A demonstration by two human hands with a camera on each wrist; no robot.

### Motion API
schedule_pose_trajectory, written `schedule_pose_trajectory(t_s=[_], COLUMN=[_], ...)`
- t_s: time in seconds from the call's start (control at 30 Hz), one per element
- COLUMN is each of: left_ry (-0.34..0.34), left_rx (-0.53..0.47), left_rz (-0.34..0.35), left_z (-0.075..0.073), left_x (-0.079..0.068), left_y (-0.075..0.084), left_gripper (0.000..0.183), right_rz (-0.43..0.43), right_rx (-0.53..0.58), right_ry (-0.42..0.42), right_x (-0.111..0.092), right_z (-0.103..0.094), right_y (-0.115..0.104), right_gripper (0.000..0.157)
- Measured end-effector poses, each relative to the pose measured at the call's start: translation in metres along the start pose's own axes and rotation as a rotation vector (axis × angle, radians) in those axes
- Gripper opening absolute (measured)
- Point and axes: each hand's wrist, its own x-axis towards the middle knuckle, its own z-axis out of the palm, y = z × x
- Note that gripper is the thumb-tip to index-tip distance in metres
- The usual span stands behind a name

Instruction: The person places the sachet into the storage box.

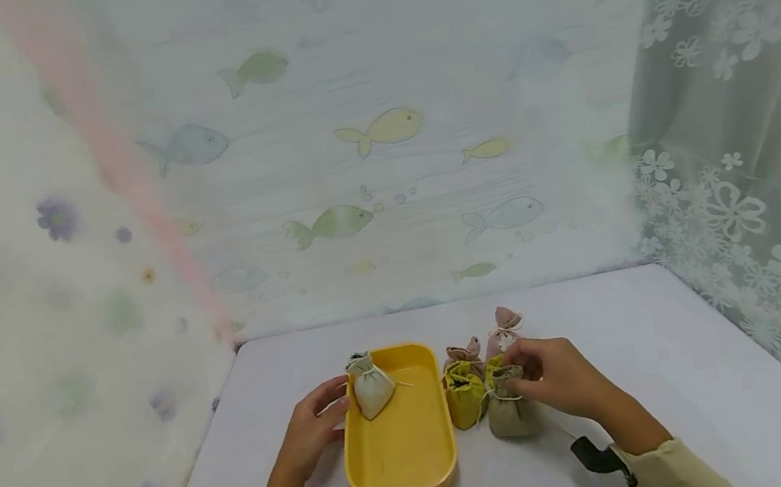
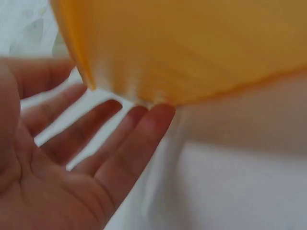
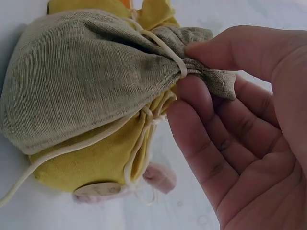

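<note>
With thumb and fingers, my right hand [image 1: 557,375] pinches the gathered neck of a grey-brown drawstring pouch [image 3: 91,81], its pale cord tied just below my fingertips. Beside it my left hand [image 1: 315,425] rests at the left side of a yellow tray [image 1: 403,479]. In the left wrist view the fingers [image 2: 139,143] are fairly straight, tips against the tray's underside edge. A pale grey-green pouch [image 1: 374,390] leans in the tray's upper left corner. Right of the tray, yellow pouches [image 1: 464,397] stand next to the grey-brown one.
Pink pouches [image 1: 505,328] stand behind the yellow ones. The white tabletop [image 1: 288,359] runs back to a wall covering with printed fish [image 1: 384,128]. A lace curtain [image 1: 739,196] hangs on the right. Black wrist devices [image 1: 596,457] sit by both sleeves.
</note>
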Motion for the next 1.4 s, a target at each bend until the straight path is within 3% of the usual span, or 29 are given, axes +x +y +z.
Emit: schedule_pose_trajectory(t_s=[0.1, 0.27, 0.47, 0.67, 0.87, 1.4], left_ry=[0.037, 0.035, 0.052, 0.04, 0.019, -0.058], left_rx=[0.041, 0.094, 0.09, 0.083, 0.1, 0.061], left_rz=[0.017, -0.001, -0.026, -0.089, -0.099, -0.122], left_z=[0.002, 0.008, 0.011, 0.014, 0.012, 0.003], left_x=[0.001, 0.005, 0.005, 0.002, 0.002, 0.003], left_y=[0.004, 0.012, 0.02, 0.018, 0.017, 0.016], left_gripper=[0.053, 0.055, 0.051, 0.053, 0.056, 0.061], right_rz=[-0.032, -0.029, -0.104, -0.153, -0.215, -0.215], right_rx=[0.004, -0.003, 0.009, 0.019, 0.062, 0.159], right_ry=[0.01, 0.011, 0.046, 0.081, 0.128, 0.176], right_x=[0.003, 0.004, 0.005, 0.004, 0.009, 0.025], right_z=[0.002, 0.002, -0.001, -0.006, -0.006, 0.004], right_y=[-0.003, -0.005, -0.012, -0.019, -0.026, -0.045], right_gripper=[0.023, 0.018, 0.02, 0.022, 0.024, 0.016])
